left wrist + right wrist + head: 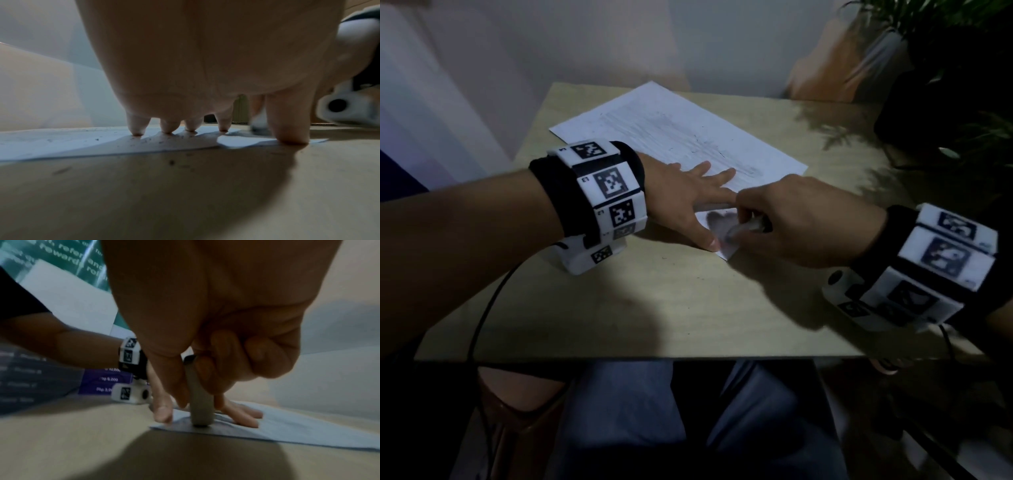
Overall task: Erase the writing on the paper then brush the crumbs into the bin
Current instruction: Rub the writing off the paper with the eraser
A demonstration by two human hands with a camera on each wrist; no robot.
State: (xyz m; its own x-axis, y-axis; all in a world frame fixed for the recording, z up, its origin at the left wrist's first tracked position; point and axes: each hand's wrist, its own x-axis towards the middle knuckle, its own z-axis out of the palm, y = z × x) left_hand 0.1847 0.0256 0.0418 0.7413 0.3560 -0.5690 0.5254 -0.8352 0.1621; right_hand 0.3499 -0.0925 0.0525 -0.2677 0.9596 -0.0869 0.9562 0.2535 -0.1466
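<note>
The pale wooden surface (654, 308) carried the white paper (671, 126), which lay at an angle toward its far side. Your left hand (681, 198) pressed flat on the paper's near corner, fingers (136, 125) straight and spread apart. Your right hand (801, 222) had its fingers clamped on the eraser (200, 405), whose tip touched the paper beside your left thumb. Dark crumbs (171, 162) speckled paper and surface.
</note>
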